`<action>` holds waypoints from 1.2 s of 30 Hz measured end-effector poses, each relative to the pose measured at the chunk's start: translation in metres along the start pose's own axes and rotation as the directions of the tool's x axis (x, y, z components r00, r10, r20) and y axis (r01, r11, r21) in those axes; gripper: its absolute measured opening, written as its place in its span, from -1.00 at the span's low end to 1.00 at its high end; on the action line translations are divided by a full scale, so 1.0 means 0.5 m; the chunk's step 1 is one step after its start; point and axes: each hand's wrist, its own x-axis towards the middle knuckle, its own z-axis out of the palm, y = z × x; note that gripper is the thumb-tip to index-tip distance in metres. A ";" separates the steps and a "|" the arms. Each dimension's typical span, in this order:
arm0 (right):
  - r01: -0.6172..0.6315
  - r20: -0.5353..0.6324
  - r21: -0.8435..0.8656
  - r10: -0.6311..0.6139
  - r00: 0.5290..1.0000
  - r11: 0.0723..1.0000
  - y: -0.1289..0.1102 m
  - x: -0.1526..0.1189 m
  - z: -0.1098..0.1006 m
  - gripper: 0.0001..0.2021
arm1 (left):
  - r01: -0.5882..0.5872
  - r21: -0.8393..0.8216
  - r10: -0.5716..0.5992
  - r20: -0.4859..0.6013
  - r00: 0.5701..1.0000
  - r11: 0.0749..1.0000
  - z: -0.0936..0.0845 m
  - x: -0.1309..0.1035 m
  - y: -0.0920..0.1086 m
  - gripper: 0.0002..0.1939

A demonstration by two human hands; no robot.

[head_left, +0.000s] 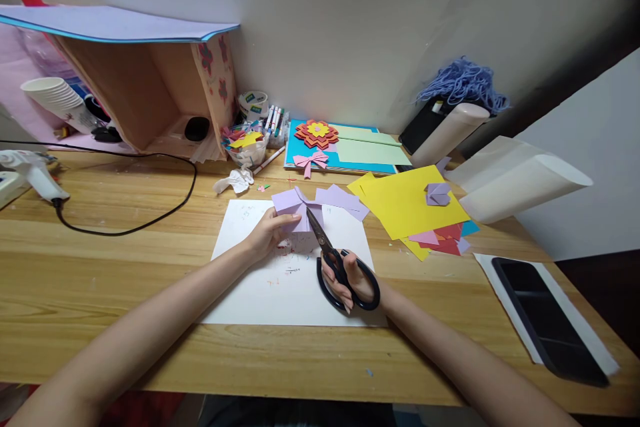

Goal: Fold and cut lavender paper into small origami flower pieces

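Observation:
Between the thumb and fingers of my left hand point(270, 232) is a piece of lilac paper point(289, 203), held above a white sheet point(240, 287). The paper shows creases and a slit at its upper edge. My right hand point(353, 277) grips black-handled scissors point(327, 253), fingers through the loops. Their blades point up and left and meet the lilac paper near its middle. Another lilac paper strip point(345, 200) lies just right of the held piece. A small folded lilac piece point(438, 194) rests on yellow paper point(405, 203) to the right.
A layered paper flower point(317, 134) and a pink bow point(311, 161) lie on a blue card point(295, 153) at the back. A glue gun point(35, 173) with a looping cord is at left. A phone point(545, 320) lies at right, near paper rolls point(530, 187). A cardboard box point(145, 90) stands behind.

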 end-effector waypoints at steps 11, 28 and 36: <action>-0.026 0.079 0.136 0.016 0.997 0.990 -0.004 0.001 0.001 -0.31 | -0.007 0.044 0.006 0.003 1.000 0.999 -0.011 0.004 -0.008 -0.67; -0.016 0.117 0.207 -0.008 0.993 0.978 -0.006 0.001 0.006 -0.32 | -0.058 0.062 0.052 0.091 0.994 0.996 -0.010 0.006 -0.018 -0.58; -0.021 0.119 0.220 -0.005 0.993 0.975 0.002 0.004 -0.001 -0.30 | -0.009 0.046 0.008 0.041 0.999 0.999 -0.006 0.003 -0.010 -0.63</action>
